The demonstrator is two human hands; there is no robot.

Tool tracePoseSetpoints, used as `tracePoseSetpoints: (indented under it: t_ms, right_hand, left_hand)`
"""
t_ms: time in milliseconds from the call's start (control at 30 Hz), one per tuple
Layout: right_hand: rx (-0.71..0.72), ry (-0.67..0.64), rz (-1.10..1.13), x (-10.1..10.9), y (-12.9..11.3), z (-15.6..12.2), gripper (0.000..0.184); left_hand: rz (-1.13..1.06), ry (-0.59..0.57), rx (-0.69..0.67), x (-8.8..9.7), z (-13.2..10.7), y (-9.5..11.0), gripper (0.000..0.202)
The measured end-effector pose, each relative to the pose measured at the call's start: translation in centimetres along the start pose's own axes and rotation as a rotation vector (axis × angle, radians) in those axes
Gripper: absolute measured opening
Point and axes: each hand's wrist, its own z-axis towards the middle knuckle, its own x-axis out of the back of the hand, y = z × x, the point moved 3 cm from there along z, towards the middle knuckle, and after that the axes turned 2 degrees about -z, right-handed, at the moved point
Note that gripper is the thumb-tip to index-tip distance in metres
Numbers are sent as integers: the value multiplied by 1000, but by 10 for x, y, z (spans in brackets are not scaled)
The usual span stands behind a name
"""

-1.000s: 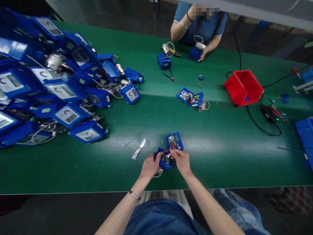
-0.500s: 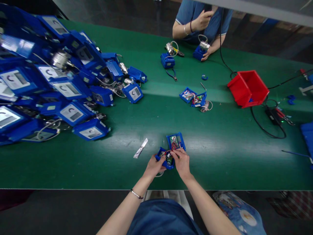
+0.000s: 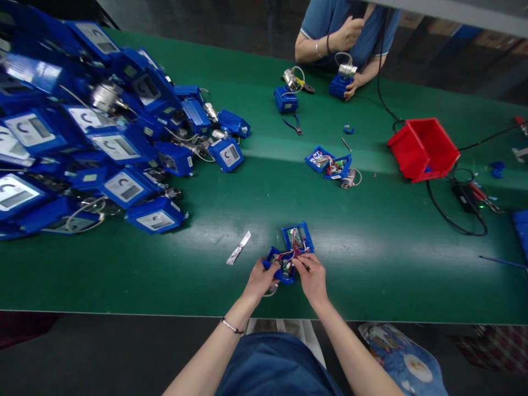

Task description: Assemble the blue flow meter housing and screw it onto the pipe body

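Note:
An opened blue meter housing lies near the table's front edge, its lower half (image 3: pixel 284 278) joined by red and white wires (image 3: pixel 294 253) to the upper half (image 3: pixel 306 245), which shows a green circuit board. My left hand (image 3: pixel 260 279) grips the lower half by its left side, thumb over the rim. Fingers of my right hand (image 3: pixel 312 275) are pinched together at the wires on the right of the lower half; exactly what is between the fingertips is too small to make out. A silvery strip (image 3: pixel 238 248) lies to the left of my left hand.
Blue meters (image 3: pixel 124 187) are heaped at the left. Another opened meter (image 3: pixel 330 164) lies mid-table, with pliers (image 3: pixel 293 125) beyond. A red bin (image 3: pixel 423 151) and black cable (image 3: pixel 457 226) are at the right. Across the table a person's hand (image 3: pixel 353 85) holds a meter.
My right hand has shifted slightly right and down from the middle of the wires. My left hand keeps its hold on the lower half. The view has moved slightly.

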Motion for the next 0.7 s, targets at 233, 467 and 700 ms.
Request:
tracePoseSetpoints:
  t_ms: [233,467,700]
  right_hand:
    - [-201,-78,185,10,8,-7,29]
    - [-175,-58,301,18,-10,-6,23]
    - [-134,33,206,11,-21,-6,19]
  left_hand:
    - [-55,-23,-13,2,-11,2,42]
    - [-224,-115,-135,5,-18,0,73]
    - [-282,-132,-248,8,-18,-16,74]
